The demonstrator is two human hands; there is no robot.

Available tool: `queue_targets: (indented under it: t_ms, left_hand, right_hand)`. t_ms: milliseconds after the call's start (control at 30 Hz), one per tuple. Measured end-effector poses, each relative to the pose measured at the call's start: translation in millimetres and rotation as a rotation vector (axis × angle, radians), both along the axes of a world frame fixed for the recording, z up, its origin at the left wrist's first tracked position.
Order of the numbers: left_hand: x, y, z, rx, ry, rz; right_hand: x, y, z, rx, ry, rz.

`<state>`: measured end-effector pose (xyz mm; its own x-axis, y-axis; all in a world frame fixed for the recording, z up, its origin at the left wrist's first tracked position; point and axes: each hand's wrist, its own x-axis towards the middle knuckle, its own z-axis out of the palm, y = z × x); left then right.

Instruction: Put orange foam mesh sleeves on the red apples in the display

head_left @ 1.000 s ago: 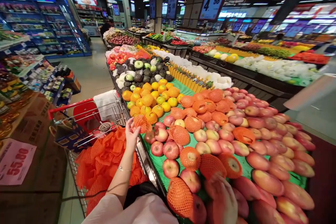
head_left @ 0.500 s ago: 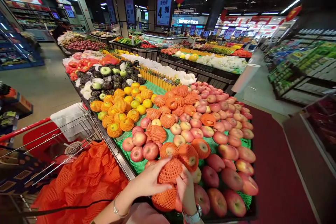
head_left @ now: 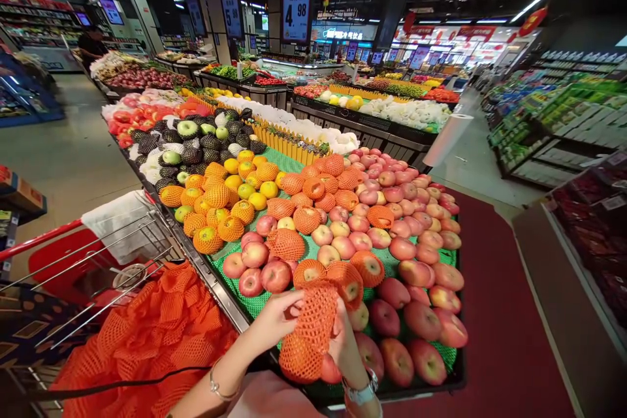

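Note:
Between my two hands is an orange foam fruit net (head_left: 317, 315), stretched tall above the front of the fruit display. My left hand (head_left: 275, 321) pinches its left edge between thumb and fingers. Curled along the opposite side, my right hand (head_left: 341, 332) grips the same net; its fingertips are partly hidden. Whether an apple is inside the net cannot be seen. Just below lies a netted fruit (head_left: 296, 360), with a bare red apple (head_left: 330, 371) beside it. Behind my hands rest netted apples (head_left: 345, 282), and bare red apples (head_left: 402, 362) lie to the right.
At the left, a shopping cart (head_left: 88, 281) touches the display edge, with a heap of orange foam nets (head_left: 157, 333) by it. Netted oranges (head_left: 218, 196) and black-netted green fruit (head_left: 193, 144) lie farther back. A plastic bag roll (head_left: 448, 139) stands at the far right corner.
The foam net, rounded around a fruit before, now stands taller and more stretched. My left hand has shifted left to its edge. The view has turned slightly right.

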<state>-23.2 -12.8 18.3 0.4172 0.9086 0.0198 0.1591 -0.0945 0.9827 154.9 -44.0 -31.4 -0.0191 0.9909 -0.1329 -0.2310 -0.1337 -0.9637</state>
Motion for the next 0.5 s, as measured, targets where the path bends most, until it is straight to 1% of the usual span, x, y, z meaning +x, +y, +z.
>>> queue_targets:
  t_ms: [100, 167, 267, 400, 467, 500]
  left_hand:
    - [-5.4, -1.4, -4.2, 0.213, 0.144, -0.02]
    - [-6.3, -2.2, -6.8, 0.28, 0.191, -0.037]
    - [-4.4, -2.5, -6.8, 0.285, 0.187, -0.021]
    - [-4.3, -0.6, -4.4, 0.265, 0.173, -0.063]
    - [-6.2, 0.8, -7.6, 0.232, 0.155, -0.078]
    - [-7.3, 1.5, -10.5, 0.204, 0.127, -0.06]
  right_hand:
    - [7.2, 2.1, 5.1, 0.021, -0.083, 0.121]
    - [10.4, 4.3, 4.4, 0.043, -0.164, 0.16]
    - [8.1, 7.0, 0.8, 0.041, -0.223, 0.171]
    - [-3.9, 9.6, 3.3, 0.041, -0.106, 0.175]
    - [-6.5, 12.5, 8.1, 0.072, -0.063, 0.147]
    - [-5.6, 15.3, 11.1, 0.092, -0.066, 0.131]
